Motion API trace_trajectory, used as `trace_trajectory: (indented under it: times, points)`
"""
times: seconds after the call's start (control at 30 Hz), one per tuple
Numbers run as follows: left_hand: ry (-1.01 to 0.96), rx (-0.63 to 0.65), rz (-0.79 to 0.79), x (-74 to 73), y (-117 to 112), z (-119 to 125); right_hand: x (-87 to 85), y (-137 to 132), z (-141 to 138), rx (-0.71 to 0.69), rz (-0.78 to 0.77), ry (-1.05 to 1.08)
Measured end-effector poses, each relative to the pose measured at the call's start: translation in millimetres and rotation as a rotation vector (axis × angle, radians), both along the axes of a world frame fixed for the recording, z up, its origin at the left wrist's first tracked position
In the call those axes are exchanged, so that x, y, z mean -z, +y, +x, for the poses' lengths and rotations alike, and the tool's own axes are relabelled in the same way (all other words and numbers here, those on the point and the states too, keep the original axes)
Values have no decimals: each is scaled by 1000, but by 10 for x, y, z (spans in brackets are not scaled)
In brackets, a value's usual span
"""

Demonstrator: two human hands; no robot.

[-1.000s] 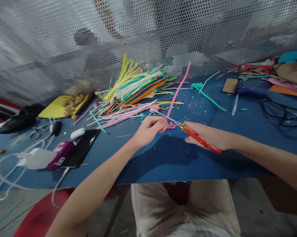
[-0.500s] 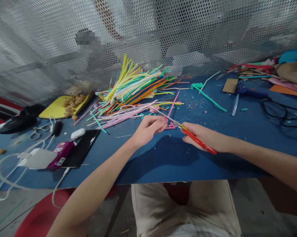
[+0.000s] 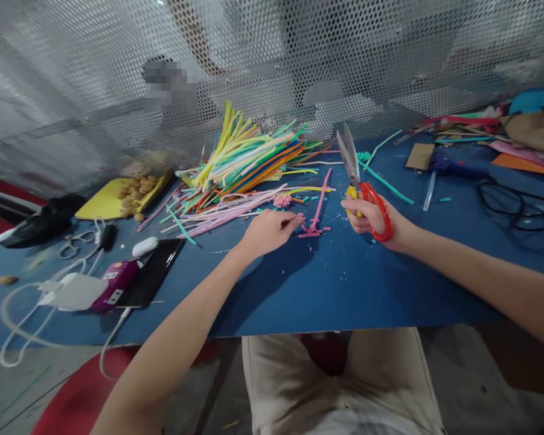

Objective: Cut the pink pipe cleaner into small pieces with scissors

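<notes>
Pink, thin and fuzzy, a straight strip (image 3: 321, 199) in the head view lies on the blue tabletop (image 3: 344, 296), just right of the bare left hand (image 3: 267, 232), its near end among short pink pieces (image 3: 308, 234). Left thumb and forefinger meet at the tips on a small pink snippet (image 3: 300, 216). The bare right hand (image 3: 366, 219) curls its fingers around the red-and-yellow handles of steel scissors (image 3: 354, 174), blades slightly parted and pointing away. Farther back lies a heaped bundle of multicoloured fuzzy stems (image 3: 249, 157).
</notes>
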State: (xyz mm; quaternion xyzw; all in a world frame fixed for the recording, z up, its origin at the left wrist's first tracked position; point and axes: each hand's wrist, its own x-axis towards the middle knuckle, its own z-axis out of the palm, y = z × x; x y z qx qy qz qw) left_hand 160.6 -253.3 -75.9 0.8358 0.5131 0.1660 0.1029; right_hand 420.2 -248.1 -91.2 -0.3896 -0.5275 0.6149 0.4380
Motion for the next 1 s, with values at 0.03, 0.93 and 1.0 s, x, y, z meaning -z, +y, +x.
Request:
trace_trajectory:
  times: [0.03,0.93,1.0]
  points:
    - [31,-8,16,18,13,-8,1,6,4,13,-8,3]
    - [-80,-154,28,86,-27,256,-11,-87,-101,67,-53,62]
    - [-72,-178,-8,111,-16,297,-2,-80,-100,65,-59,56]
